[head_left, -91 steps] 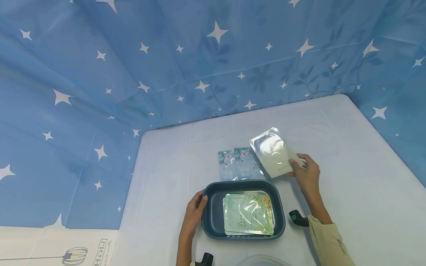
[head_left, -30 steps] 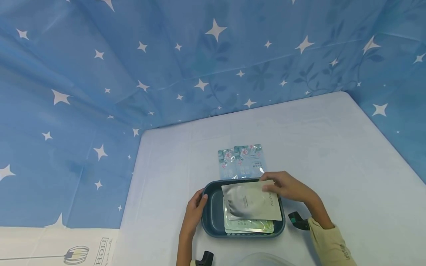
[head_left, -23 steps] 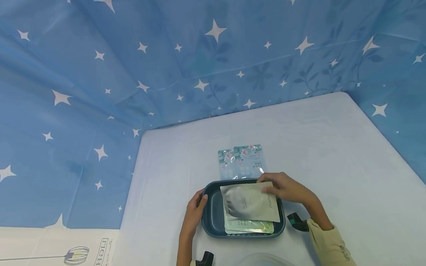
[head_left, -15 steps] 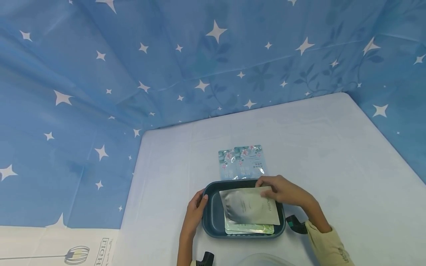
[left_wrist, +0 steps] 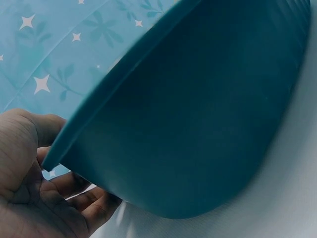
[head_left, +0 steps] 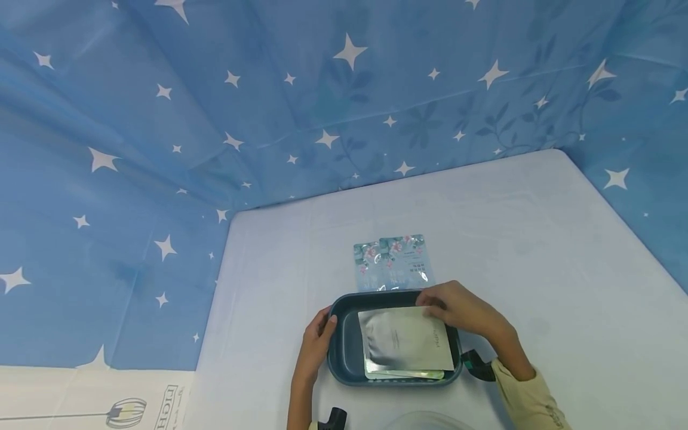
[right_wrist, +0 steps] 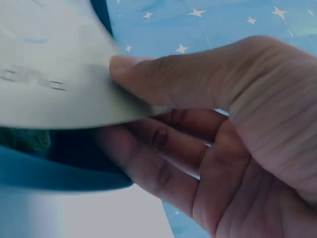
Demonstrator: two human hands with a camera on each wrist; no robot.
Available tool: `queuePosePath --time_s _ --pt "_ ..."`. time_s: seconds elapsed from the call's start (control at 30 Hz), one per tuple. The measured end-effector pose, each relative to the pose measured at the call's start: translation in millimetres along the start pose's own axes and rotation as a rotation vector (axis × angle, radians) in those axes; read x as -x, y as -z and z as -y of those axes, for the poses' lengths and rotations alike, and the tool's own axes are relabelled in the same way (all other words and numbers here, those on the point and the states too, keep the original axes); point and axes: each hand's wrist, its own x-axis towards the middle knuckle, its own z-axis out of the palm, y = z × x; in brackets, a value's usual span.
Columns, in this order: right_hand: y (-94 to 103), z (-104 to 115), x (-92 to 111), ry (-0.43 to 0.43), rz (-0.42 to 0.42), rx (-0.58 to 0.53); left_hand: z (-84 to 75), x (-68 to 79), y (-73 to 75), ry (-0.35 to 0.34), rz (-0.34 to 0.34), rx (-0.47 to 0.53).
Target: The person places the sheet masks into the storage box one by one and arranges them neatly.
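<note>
A dark blue-green basin [head_left: 344,340] stands on the white cloth; my left hand [head_left: 316,343] grips its left rim, thumb over the edge and fingers against the outer wall, as the left wrist view also shows [left_wrist: 44,173]. In the basin's right part, my right hand [head_left: 459,307] pinches the upper right corner of a silvery-cream sheet mask packet [head_left: 405,340]. Seen from the right wrist, the thumb presses on top of that packet [right_wrist: 54,64] and the fingers lie beneath. Green mask packets [head_left: 408,375] lie under it, mostly covered.
Two pale blue flowered packets [head_left: 368,266] overlap on the white table [head_left: 279,263] just behind the basin. A translucent round object [head_left: 430,421] shows at the bottom edge. Blue star-patterned cloth [head_left: 301,77] hangs behind and to the sides.
The right hand has brought the silvery packet from above the blue packets into the basin and lowered it over the green ones. The left hand stays on the rim.
</note>
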Motion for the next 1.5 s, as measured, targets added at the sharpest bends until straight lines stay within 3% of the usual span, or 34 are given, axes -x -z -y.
queuePosePath --time_s 0.2,0.9,1.2,1.5 --pt "2.3 1 0 -0.024 -0.029 0.046 2.6 -1.1 0.0 -0.007 0.002 0.004" --pt "6.5 1 1 -0.101 -0.106 -0.007 1.9 -2.4 -4.1 0.003 -0.027 0.022" --pt "1.3 -13 2 -0.28 -0.306 -0.183 1.8 -2.2 -2.3 0.013 -0.008 -0.004" --pt "1.3 -22 2 -0.385 -0.401 -0.239 1.0 -2.9 -3.3 0.006 -0.03 -0.02"
